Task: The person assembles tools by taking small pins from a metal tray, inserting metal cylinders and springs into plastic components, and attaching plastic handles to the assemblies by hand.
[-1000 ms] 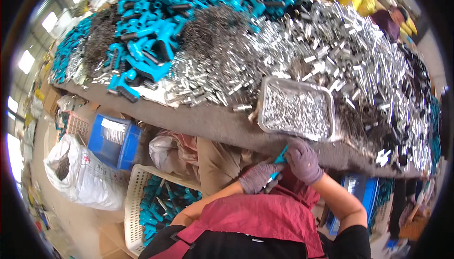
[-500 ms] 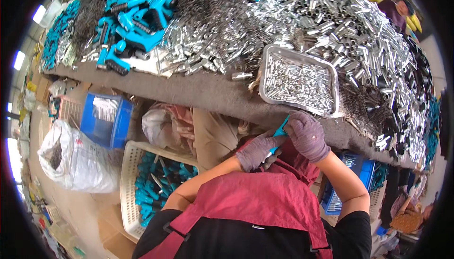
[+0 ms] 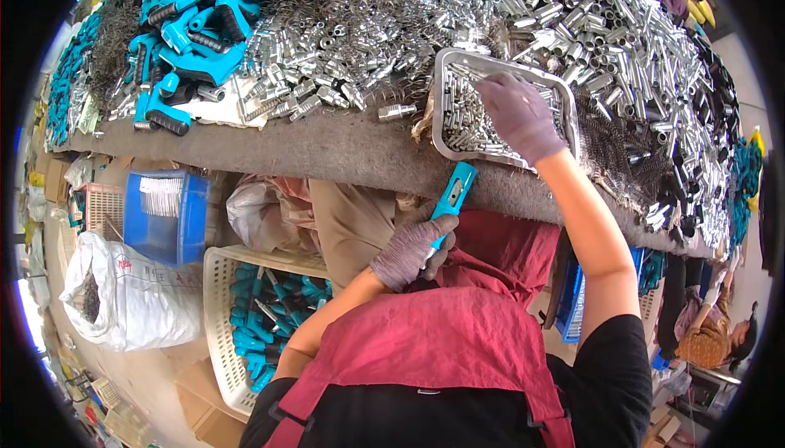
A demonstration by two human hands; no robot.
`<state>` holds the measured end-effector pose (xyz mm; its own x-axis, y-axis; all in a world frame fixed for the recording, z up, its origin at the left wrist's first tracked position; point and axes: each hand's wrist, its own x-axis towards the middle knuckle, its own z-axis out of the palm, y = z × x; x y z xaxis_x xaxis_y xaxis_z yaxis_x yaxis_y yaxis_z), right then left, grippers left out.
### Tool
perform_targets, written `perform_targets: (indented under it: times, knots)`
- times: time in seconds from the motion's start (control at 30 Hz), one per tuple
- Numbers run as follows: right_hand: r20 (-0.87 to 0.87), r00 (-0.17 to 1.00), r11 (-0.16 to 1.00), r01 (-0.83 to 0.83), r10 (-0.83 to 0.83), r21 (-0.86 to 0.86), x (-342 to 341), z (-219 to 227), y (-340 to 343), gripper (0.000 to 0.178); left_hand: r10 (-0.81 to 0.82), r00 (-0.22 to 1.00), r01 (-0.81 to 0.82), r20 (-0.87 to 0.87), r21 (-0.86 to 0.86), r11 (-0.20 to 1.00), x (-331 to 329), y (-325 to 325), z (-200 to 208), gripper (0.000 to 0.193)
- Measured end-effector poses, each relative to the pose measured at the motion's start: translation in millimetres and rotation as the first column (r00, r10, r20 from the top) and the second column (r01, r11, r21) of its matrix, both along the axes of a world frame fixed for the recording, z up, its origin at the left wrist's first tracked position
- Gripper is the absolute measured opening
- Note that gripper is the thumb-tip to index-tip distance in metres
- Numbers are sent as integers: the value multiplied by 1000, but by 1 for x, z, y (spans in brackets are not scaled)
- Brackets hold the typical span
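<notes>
My left hand, in a grey-purple glove, is closed around a teal tool handle. The handle tilts up toward the bench edge, its round end on top and a slot in its side; a bit of bare metal shows below my fingers. My gloved right hand reaches over a metal tray on the bench. Its bent fingertips are together at the small silver pins inside. Whether a pin is between them is hidden.
Heaped on the grey-covered bench are metal sleeves, springs and teal pistol-grip bodies. Below stand a white crate of teal parts, a blue bin and a white sack. A person is at far right.
My right hand has left the teal handle and moved up and forward into the tray. My left hand still grips the handle, now lower, with its upper end exposed.
</notes>
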<state>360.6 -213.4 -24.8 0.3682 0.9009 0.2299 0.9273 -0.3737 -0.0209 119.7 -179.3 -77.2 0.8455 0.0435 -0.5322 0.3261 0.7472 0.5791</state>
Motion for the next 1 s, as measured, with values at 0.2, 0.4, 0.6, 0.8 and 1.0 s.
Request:
perform_targets:
  times: [0.2, 0.4, 0.6, 0.8, 1.0]
  knots:
    - [-129, 989, 978, 40, -67, -202, 11, -10, 32, 29, 44, 999, -45, 9, 24, 999, -3, 0, -1, 24]
    - [-345, 928, 966, 51, -140, -255, 18, -3, 41, 34, 44, 999, -43, -3, 43, 998, -4, 3, 0, 27]
    - [-391, 906, 984, 122, -165, -133, 24, -1, 37, 23, 21, 1000, -23, 20, 91, 996, 2, 7, -3, 26]
    - [-697, 707, 992, -56, 119, 112, -48, 15, -34, 12, -6, 999, 3, 40, 89, 996, -1, 6, -11, 23]
    - [-651, 697, 948, -143, 300, 283, -81, -21, -67, 8, -24, 1000, 20, 19, 176, 984, 2, 4, -12, 23]
